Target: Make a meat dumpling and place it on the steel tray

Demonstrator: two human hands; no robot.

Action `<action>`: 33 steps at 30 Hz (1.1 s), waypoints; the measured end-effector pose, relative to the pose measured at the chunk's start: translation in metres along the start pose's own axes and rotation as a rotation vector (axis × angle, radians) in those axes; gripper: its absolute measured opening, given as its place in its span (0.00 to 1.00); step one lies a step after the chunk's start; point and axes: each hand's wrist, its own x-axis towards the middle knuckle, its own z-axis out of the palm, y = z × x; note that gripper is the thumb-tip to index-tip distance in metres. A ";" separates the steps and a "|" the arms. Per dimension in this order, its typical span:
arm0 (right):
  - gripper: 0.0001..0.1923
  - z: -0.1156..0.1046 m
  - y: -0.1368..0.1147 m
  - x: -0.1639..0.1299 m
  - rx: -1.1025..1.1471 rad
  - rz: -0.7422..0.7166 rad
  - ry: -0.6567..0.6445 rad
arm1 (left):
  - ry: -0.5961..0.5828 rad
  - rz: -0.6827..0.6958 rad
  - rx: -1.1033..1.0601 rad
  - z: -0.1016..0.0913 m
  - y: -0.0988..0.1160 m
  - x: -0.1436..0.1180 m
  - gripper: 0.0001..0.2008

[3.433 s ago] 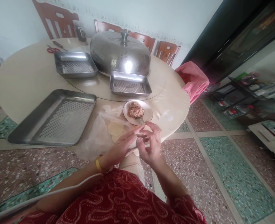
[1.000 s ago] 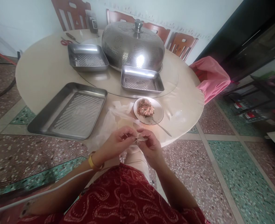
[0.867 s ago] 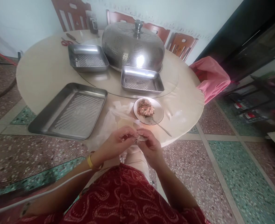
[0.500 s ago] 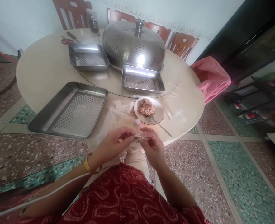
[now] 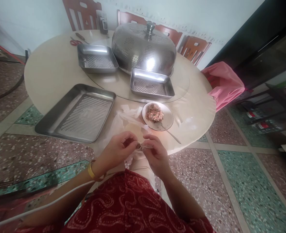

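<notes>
Over the table's front edge, my left hand [image 5: 116,149] and my right hand [image 5: 156,157] meet, fingertips pinched on a small pale dumpling wrapper [image 5: 140,145]. It appears folded, with a bit of dark filling showing; the fingers hide much of it. Just beyond lies a thin plastic bag [image 5: 117,124] with pale wrappers [image 5: 133,130] in its opening. A white dark-rimmed plate [image 5: 167,116], behind my right hand, bears a mound of minced meat filling [image 5: 154,112]. A metal spoon or fork [image 5: 173,137] rests in it, handle sticking out toward the front right.
A large metal tray [image 5: 84,116] lies at left, overhanging the table edge. Two smaller metal trays [image 5: 97,61] sit on the glass turntable beside a perforated steel dome cover [image 5: 143,48]. Scissors [image 5: 75,42], a knife [image 5: 81,36] and a jar [image 5: 103,24] stand farther back. A pink bag [image 5: 226,81] hangs at right.
My fingers have shifted on the wrapper, and it now looks more folded and compact. The whole view has swung slightly left, moving the table rightward in the picture.
</notes>
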 end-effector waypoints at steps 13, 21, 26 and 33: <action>0.07 0.006 0.000 -0.001 0.013 -0.001 -0.007 | -0.059 0.066 -0.100 -0.003 0.001 -0.003 0.07; 0.10 0.006 -0.001 0.004 -0.017 -0.060 0.059 | -0.019 0.238 -0.011 -0.001 0.002 -0.010 0.07; 0.07 0.008 -0.001 0.004 -0.041 -0.050 0.114 | 0.153 0.331 0.190 0.005 -0.003 -0.016 0.05; 0.07 0.011 0.000 0.005 -0.032 -0.012 0.118 | 0.255 0.497 0.321 0.009 -0.011 -0.018 0.06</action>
